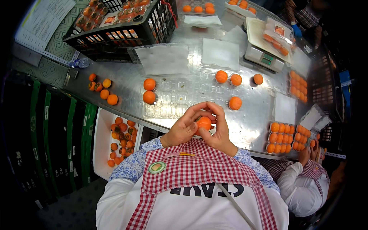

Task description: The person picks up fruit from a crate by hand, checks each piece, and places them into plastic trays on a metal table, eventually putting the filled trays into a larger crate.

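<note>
An orange persimmon (pixel 204 122) is held between my two hands, close in front of my apron at the table's near edge. My left hand (pixel 183 128) is closed round one side of it, thumb against the fruit. From the other side my right hand (pixel 220 132) grips it with bent fingers and thumb. Just beyond my hands lie two clear plastic trays with moulded cups. The left tray (pixel 168 97) has two persimmons (pixel 149 91) in its left column. On the right tray (pixel 209 88) sit three persimmons (pixel 235 79).
A white bin (pixel 100 149) of persimmons stands left of me, below a loose group (pixel 104 94) on the metal table. Beyond are a black crate (pixel 115 44) of packs and a scale (pixel 260 57). Filled trays (pixel 280 137) and a co-worker (pixel 306 180) are at the right.
</note>
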`<state>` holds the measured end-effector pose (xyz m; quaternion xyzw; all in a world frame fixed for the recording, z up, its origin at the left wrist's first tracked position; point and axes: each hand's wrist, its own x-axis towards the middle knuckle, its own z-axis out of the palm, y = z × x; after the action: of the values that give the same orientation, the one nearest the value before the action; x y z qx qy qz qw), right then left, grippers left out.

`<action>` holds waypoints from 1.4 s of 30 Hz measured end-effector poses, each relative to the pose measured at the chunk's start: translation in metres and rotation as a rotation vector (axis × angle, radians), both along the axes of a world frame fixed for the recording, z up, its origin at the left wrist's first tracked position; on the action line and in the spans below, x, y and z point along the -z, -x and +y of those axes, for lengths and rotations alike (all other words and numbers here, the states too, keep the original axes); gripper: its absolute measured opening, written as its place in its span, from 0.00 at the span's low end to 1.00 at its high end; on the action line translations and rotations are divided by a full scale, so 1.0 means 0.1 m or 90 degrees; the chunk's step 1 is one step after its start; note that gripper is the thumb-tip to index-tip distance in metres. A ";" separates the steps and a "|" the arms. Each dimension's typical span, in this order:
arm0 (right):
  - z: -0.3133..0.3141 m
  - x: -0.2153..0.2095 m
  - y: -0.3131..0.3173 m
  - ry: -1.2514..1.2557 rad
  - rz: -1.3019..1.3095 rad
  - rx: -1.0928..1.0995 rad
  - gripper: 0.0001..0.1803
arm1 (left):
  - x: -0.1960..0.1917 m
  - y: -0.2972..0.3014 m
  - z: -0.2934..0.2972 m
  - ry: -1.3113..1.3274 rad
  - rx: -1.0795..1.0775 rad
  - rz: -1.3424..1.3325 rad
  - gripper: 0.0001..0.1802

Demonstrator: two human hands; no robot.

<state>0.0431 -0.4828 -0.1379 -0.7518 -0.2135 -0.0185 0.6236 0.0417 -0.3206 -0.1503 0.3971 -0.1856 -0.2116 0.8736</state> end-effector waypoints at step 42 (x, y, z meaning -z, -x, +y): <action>-1.92 1.23 -1.01 0.416 0.032 0.615 0.34 | 0.12 -0.47 -0.70 -0.160 0.094 0.450 0.18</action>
<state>0.1437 -0.6751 -0.2611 -0.9174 0.1734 -0.2164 0.2853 0.0886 -0.3901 -0.1623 0.3888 0.1266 -0.4192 0.8106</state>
